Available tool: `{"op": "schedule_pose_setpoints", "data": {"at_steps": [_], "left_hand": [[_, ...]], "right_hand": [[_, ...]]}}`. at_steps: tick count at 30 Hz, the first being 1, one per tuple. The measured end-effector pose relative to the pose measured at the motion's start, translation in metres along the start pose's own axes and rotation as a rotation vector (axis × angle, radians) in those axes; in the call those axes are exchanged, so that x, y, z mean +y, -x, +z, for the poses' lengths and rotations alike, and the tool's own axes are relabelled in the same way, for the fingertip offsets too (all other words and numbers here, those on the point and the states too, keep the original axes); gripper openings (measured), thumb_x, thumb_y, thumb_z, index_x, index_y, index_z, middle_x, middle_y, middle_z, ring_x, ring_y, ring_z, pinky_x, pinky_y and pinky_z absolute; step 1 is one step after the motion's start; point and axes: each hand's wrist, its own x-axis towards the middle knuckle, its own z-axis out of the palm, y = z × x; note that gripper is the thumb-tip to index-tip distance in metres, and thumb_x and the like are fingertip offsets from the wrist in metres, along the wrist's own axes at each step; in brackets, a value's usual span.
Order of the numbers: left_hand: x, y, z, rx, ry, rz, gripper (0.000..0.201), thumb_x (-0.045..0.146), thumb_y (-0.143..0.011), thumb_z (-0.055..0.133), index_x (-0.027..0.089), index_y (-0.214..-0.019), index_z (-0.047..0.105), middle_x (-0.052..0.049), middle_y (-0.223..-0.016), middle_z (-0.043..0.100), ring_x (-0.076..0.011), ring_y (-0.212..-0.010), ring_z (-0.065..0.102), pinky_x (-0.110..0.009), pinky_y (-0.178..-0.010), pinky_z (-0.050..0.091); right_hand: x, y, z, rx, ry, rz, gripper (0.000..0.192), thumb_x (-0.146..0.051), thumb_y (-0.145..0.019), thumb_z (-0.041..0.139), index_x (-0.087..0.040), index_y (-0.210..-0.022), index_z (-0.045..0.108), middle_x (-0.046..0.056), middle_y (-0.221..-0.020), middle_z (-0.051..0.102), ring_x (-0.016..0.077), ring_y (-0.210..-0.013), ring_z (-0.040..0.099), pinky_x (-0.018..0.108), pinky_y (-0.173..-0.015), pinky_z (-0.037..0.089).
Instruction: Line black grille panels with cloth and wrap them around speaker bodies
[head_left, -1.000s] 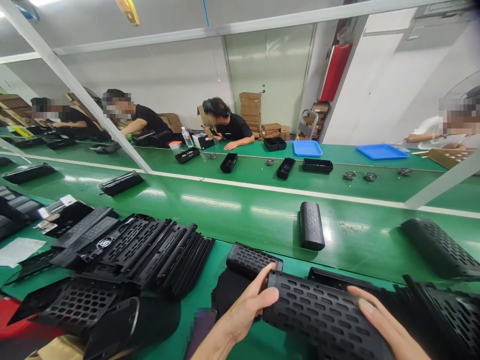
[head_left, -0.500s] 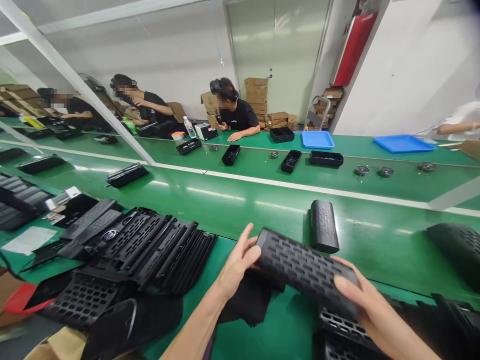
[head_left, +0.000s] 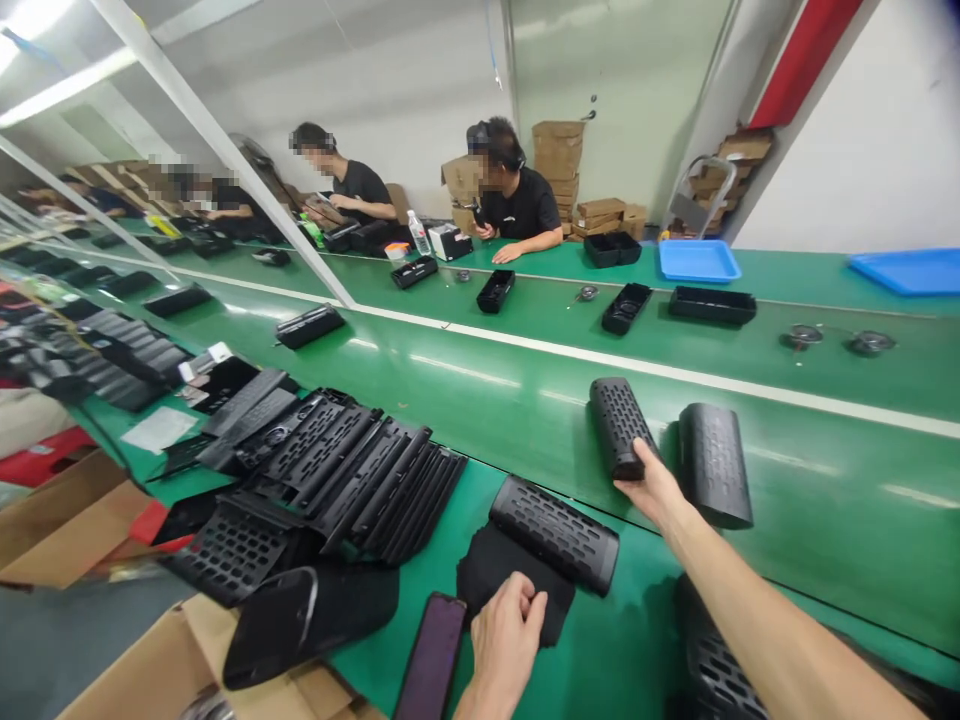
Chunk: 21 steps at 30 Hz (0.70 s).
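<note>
Head view: right hand [head_left: 651, 487] seemingly grips speaker shell [head_left: 618, 427] (belt); left hand [head_left: 507, 632] curled on black cloth [head_left: 495, 580].

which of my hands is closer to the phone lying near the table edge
Left. Your left hand rests just right of the phone; your right hand is far off at a speaker shell on the belt.

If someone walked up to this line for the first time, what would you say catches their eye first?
Probably the right hand stretched onto the green conveyor belt, touching the near end of a black perforated speaker shell that lies beside a second shell. Nearer, the left hand rests on a black cloth beside another shell. To the left, stacked black grille panels fan out across the bench.
</note>
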Motion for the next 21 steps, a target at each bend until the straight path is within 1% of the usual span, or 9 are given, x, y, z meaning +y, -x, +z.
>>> {"op": "schedule_pose_setpoints", "data": {"at_steps": [4,7,9,11,13,15,18,19,21], "left_hand": [[0.002,-0.014,0.010,-0.060,-0.187,0.064,0.010,0.023,-0.105,0.061,0.016,-0.099,0.064,-0.005,-0.094,0.067,-0.0251,-0.087,0.066,-0.031,-0.069,0.014],[-0.001,-0.013,0.001,-0.083,-0.201,0.148,0.019,0.023,-0.108,0.052,0.017,-0.094,0.063,-0.003,-0.094,0.066,-0.0224,-0.085,0.065,-0.031,-0.069,0.016],[-0.006,-0.006,-0.007,-0.077,-0.154,0.194,0.022,0.027,-0.109,0.051,0.018,-0.093,0.062,-0.001,-0.091,0.065,-0.0190,-0.082,0.062,-0.031,-0.069,0.019],[-0.008,0.005,-0.015,-0.064,-0.068,0.222,0.028,0.035,-0.109,0.049,0.018,-0.090,0.061,0.000,-0.085,0.063,-0.0161,-0.078,0.058,-0.030,-0.069,0.024],[-0.006,0.017,-0.020,-0.066,0.049,0.242,0.036,0.044,-0.108,0.046,0.018,-0.087,0.060,0.000,-0.079,0.060,-0.0139,-0.073,0.055,-0.028,-0.069,0.030],[0.003,0.032,-0.022,-0.095,0.174,0.273,0.043,0.050,-0.107,0.045,0.017,-0.085,0.061,0.000,-0.075,0.058,-0.0122,-0.068,0.053,-0.026,-0.066,0.035],[0.031,0.057,-0.017,-0.179,0.321,0.364,0.042,0.050,-0.105,0.050,0.016,-0.082,0.062,0.000,-0.073,0.056,-0.0103,-0.064,0.049,-0.024,-0.061,0.036],[0.042,0.065,-0.014,-0.206,0.351,0.402,0.040,0.047,-0.104,0.052,0.016,-0.081,0.062,0.000,-0.073,0.056,-0.0098,-0.063,0.048,-0.024,-0.060,0.035],[0.064,0.082,-0.004,-0.244,0.392,0.473,0.036,0.040,-0.102,0.056,0.015,-0.077,0.060,0.000,-0.071,0.055,-0.0093,-0.064,0.046,-0.025,-0.060,0.032]], "right_hand": [[-0.015,0.030,-0.008,0.038,0.120,0.024,0.061,-0.021,-0.097,0.068,-0.014,-0.153,0.046,0.020,-0.153,0.046,0.0299,-0.133,0.056,0.052,-0.108,0.054],[-0.012,0.086,-0.036,-0.052,0.197,-0.144,0.070,-0.028,-0.097,0.071,-0.020,-0.158,0.038,0.017,-0.153,0.047,0.0244,-0.122,0.062,0.039,-0.096,0.059],[0.006,0.134,-0.068,-0.224,0.291,-0.261,0.058,-0.036,-0.094,0.076,-0.017,-0.144,0.052,0.011,-0.132,0.063,0.0178,-0.107,0.066,0.030,-0.088,0.058],[0.036,0.179,-0.103,-0.441,0.458,-0.190,0.061,-0.056,-0.083,0.084,-0.010,-0.117,0.064,0.008,-0.093,0.068,0.0143,-0.076,0.062,0.026,-0.071,0.052],[0.070,0.211,-0.134,-0.539,0.601,-0.054,0.069,-0.070,-0.075,0.084,-0.006,-0.096,0.069,0.010,-0.078,0.064,0.0153,-0.067,0.058,0.026,-0.060,0.046],[0.101,0.225,-0.156,-0.485,0.649,-0.033,0.069,-0.072,-0.078,0.080,-0.008,-0.103,0.071,0.012,-0.088,0.068,0.0177,-0.079,0.063,0.026,-0.067,0.049],[0.129,0.222,-0.170,-0.380,0.631,-0.076,0.076,-0.073,-0.090,0.067,-0.017,-0.140,0.060,0.014,-0.128,0.067,0.0226,-0.116,0.065,0.030,-0.090,0.055],[0.134,0.219,-0.172,-0.375,0.622,-0.098,0.078,-0.075,-0.091,0.064,-0.018,-0.144,0.057,0.014,-0.133,0.065,0.0234,-0.121,0.063,0.031,-0.095,0.055],[0.135,0.213,-0.179,-0.384,0.625,-0.145,0.079,-0.080,-0.086,0.065,-0.014,-0.130,0.063,0.014,-0.123,0.067,0.0238,-0.114,0.064,0.032,-0.097,0.054]]}}
